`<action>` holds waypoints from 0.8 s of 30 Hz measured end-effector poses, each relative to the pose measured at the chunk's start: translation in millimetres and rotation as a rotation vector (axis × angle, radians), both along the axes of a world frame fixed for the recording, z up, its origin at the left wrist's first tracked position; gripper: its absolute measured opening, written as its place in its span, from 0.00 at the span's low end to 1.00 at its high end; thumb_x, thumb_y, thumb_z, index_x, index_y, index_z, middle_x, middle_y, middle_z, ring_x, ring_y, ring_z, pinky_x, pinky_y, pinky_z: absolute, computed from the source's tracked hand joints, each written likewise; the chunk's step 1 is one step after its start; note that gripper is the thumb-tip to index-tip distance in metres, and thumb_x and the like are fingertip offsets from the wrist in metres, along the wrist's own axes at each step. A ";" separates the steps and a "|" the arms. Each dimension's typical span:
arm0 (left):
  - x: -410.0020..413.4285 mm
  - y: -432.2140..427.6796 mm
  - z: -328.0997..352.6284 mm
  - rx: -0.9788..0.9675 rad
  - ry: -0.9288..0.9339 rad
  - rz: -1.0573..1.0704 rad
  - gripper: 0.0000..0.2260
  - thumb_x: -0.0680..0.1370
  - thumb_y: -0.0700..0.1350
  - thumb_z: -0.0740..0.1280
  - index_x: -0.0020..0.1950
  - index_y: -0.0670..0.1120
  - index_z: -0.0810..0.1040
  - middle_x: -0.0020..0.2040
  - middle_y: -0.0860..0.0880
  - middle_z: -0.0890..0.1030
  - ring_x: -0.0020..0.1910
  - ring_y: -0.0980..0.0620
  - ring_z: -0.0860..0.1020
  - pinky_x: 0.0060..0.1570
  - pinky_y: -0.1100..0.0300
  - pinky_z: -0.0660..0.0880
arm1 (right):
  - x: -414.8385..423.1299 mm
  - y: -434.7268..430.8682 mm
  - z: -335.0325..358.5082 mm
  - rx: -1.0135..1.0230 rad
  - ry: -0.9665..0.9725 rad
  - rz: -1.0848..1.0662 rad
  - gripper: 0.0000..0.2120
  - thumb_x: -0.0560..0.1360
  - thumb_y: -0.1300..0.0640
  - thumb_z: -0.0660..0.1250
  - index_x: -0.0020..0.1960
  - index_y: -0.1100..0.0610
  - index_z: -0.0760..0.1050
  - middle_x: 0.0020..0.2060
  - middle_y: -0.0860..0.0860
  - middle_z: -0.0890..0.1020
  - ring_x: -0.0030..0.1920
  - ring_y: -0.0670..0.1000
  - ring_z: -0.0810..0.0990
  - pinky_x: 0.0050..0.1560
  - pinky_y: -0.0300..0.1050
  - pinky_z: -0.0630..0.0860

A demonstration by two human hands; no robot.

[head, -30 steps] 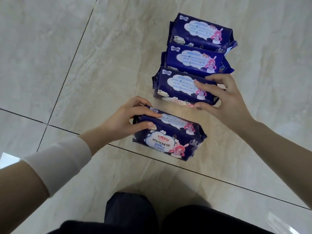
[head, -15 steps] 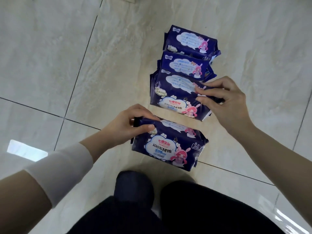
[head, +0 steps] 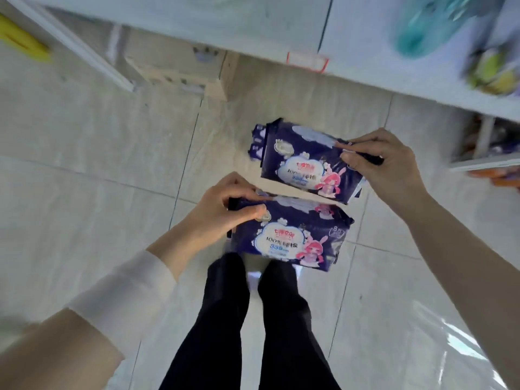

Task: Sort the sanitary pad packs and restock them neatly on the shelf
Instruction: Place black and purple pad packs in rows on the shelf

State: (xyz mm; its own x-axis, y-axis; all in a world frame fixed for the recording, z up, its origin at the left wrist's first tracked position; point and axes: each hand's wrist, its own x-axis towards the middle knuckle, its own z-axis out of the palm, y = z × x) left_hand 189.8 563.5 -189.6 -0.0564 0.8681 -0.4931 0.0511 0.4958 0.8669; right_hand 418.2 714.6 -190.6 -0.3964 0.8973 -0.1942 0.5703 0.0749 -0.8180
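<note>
My left hand [head: 225, 209] grips the left end of a dark blue sanitary pad pack [head: 295, 237] with a pink rabbit-eared cartoon figure, held above my legs. In my right hand [head: 385, 164] is a bundle of like packs [head: 304, 161], pinched at its right end; the edges of further packs show behind its left side. Both loads are lifted off the tiled floor. A white shelf [head: 351, 32] runs across the top of the view, well above and beyond both hands.
A red-edged price tag [head: 306, 61] hangs on the shelf's front edge. Blurred teal and yellow-green goods [head: 495, 71] sit on it at the right. A cardboard box [head: 180, 66] stands below the shelf. A lower shelf edge [head: 484, 164] juts in at the right. My dark trouser legs [head: 253, 319] stand below.
I have stood up from the floor, lifting a pack in each hand. The row of packs on the tiles is gone from view, and the shelf has come into sight at the top.
</note>
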 end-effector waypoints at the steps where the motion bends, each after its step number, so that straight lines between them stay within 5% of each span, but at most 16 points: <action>1: 5.0 -0.3 26.2 0.002 -0.009 0.005 0.06 0.67 0.42 0.74 0.41 0.52 0.82 0.44 0.54 0.74 0.43 0.63 0.77 0.47 0.65 0.74 | 7.5 3.6 28.0 0.014 -0.010 -0.002 0.11 0.71 0.60 0.71 0.54 0.56 0.79 0.42 0.40 0.74 0.43 0.29 0.74 0.47 0.23 0.67; 5: 21.7 4.9 108.0 0.063 0.063 -0.065 0.05 0.68 0.44 0.73 0.42 0.51 0.81 0.46 0.53 0.74 0.45 0.61 0.76 0.49 0.58 0.74 | 28.8 14.3 122.5 0.092 -0.039 0.018 0.11 0.71 0.59 0.71 0.52 0.61 0.81 0.41 0.45 0.76 0.43 0.30 0.73 0.47 0.23 0.66; 9: 24.7 22.6 179.9 0.178 0.102 -0.043 0.05 0.67 0.46 0.71 0.42 0.53 0.81 0.46 0.54 0.74 0.46 0.60 0.76 0.50 0.57 0.73 | 30.1 23.8 203.8 0.153 0.013 0.023 0.12 0.72 0.58 0.70 0.55 0.53 0.77 0.44 0.52 0.76 0.43 0.33 0.73 0.48 0.27 0.68; 14: 8.5 52.1 248.2 0.320 0.134 -0.073 0.05 0.65 0.52 0.72 0.39 0.59 0.82 0.44 0.61 0.75 0.46 0.61 0.76 0.44 0.55 0.75 | 20.0 46.9 286.5 0.242 0.081 -0.014 0.13 0.72 0.59 0.70 0.54 0.47 0.75 0.41 0.44 0.75 0.43 0.33 0.73 0.46 0.25 0.66; 19: -11.2 93.7 303.4 0.522 0.194 -0.108 0.06 0.67 0.47 0.72 0.38 0.60 0.82 0.46 0.58 0.75 0.48 0.63 0.75 0.46 0.69 0.71 | 5.5 75.2 358.3 0.337 0.095 -0.028 0.11 0.72 0.58 0.70 0.48 0.42 0.77 0.41 0.43 0.75 0.45 0.40 0.74 0.46 0.28 0.68; 24: -25.7 142.8 346.6 0.647 0.246 -0.147 0.05 0.66 0.52 0.71 0.39 0.63 0.80 0.47 0.61 0.74 0.51 0.63 0.74 0.47 0.69 0.73 | 0.0 110.4 402.3 0.408 0.142 -0.078 0.08 0.71 0.58 0.70 0.48 0.48 0.79 0.43 0.48 0.77 0.43 0.41 0.76 0.45 0.31 0.72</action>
State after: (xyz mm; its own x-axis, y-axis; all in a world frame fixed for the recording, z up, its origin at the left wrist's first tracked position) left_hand 164.1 706.4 157.0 0.0402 0.9899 0.1359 0.3099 -0.1416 0.9402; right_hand 418.2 825.0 211.7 -0.3216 0.9176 0.2338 0.4707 0.3691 -0.8014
